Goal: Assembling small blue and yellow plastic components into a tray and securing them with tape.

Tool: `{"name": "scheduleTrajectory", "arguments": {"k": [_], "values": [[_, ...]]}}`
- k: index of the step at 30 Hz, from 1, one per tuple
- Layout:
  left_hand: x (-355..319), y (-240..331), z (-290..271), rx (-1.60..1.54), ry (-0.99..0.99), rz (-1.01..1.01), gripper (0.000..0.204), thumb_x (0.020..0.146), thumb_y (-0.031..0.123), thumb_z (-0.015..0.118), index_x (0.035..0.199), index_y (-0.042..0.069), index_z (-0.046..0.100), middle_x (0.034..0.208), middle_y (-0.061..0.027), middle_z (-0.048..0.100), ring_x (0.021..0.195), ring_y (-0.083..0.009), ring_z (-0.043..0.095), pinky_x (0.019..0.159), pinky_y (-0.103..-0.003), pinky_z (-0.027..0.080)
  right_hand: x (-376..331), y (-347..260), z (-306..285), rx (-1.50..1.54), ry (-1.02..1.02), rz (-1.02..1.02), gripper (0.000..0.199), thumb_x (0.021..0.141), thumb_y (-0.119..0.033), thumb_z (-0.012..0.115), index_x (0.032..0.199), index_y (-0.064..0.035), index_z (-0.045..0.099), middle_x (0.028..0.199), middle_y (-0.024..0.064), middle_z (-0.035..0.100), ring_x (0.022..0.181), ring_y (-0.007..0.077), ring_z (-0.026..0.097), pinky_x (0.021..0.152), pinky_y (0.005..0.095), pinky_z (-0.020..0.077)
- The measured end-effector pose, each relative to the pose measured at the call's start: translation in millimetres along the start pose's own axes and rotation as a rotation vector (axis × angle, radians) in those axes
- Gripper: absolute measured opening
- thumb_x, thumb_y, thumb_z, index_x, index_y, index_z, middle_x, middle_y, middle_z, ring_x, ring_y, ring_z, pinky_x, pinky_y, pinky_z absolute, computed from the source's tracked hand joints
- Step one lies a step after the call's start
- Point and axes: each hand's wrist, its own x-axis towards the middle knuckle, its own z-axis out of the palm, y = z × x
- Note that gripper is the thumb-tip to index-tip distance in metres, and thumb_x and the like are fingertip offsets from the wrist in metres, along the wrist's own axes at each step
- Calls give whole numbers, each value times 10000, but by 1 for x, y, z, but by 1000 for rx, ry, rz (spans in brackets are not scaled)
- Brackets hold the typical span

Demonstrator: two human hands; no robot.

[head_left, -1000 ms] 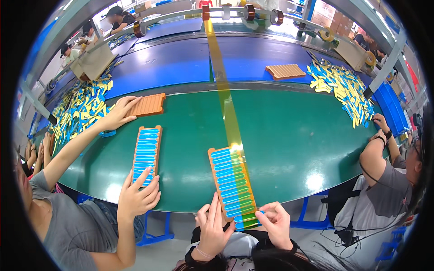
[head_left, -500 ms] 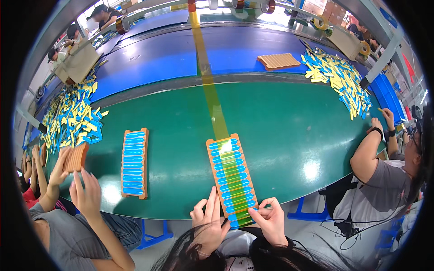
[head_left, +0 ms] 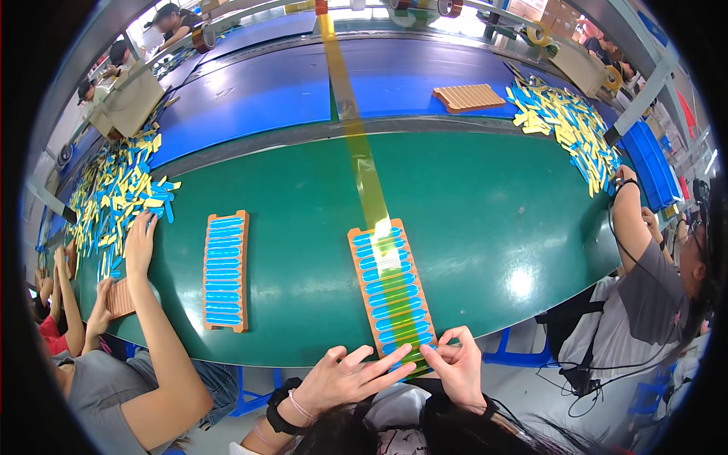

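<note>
Two hands meet at the near end of a long orange tray [head_left: 393, 292] in the head view, the only view there is. The tray lies flat on the green surface [head_left: 485, 220], close to its near edge and just in front of the person. Its long axis runs away from the person, with the far end leaning slightly to the left and the near end coming toward the right hand. Blue strips [head_left: 383, 265] fill it in a row of short crosswise bars from one end to the other.

A yellow see-through tape [head_left: 362, 163] runs from the far side of the surface straight down along the tray's length, covering the middle of the blue strips.

The left hand [head_left: 345, 377] lies flat with its fingers spread, the fingertips pressing on the near left corner of the tray; its grip is apart, holding nothing. The right hand [head_left: 455, 362] sits at the near right corner, thumb and forefinger pinched together on the end of the tape where it meets the tray's edge.

To the left, a second orange tray of blue strips [head_left: 225, 271] lies on the same surface, its long axis also pointing away, well apart from the first. Beside it another person's arm [head_left: 148, 303] reaches to a heap of blue and yellow pieces [head_left: 114, 201]. On the far right lies a second heap of pieces [head_left: 565, 121], with an empty tray [head_left: 469, 96] near it.
</note>
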Motion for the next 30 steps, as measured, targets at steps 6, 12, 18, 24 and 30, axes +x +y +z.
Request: {"name": "scheduleTrajectory", "arguments": {"k": [6,12,18,24,30], "values": [[4,-3,-5,-73,-104,-4,425,804,150,490,1207,282,446,1215,153,440,873,-108,349,679,-239,283,0,-2,1,3,3,0,247,773,22,577,853,-39,352,625,39,562,545,9,478,442,130,310],[0,-3,-2,-205,-131,-86,431,786,122,501,1213,163,449,1167,123,489,851,-111,356,661,-239,306,0,-15,-14,-478,-20,-35,176,810,-17,537,925,19,410,715,115,616,646,89,573,554,198,454],[12,1,-13,-20,-106,31,422,789,121,483,1209,105,450,1121,55,517,870,-103,380,682,-236,330,12,-55,3,-532,-153,-337,173,815,-22,505,950,21,407,805,132,603,697,172,626,602,265,499],[25,-2,-29,16,-110,173,386,757,111,476,1138,59,498,1039,-31,545,863,-107,443,664,-251,373,24,-63,23,-879,-373,-453,236,803,-44,487,988,12,351,735,151,555,658,284,599,497,363,457],[103,-84,-31,-410,399,-443,321,755,97,511,1026,-61,442,976,-234,494,903,-349,472,795,-393,389,23,-64,22,-1084,-312,-500,238,799,-50,469,998,21,359,837,170,558,655,327,578,552,379,460]]}}
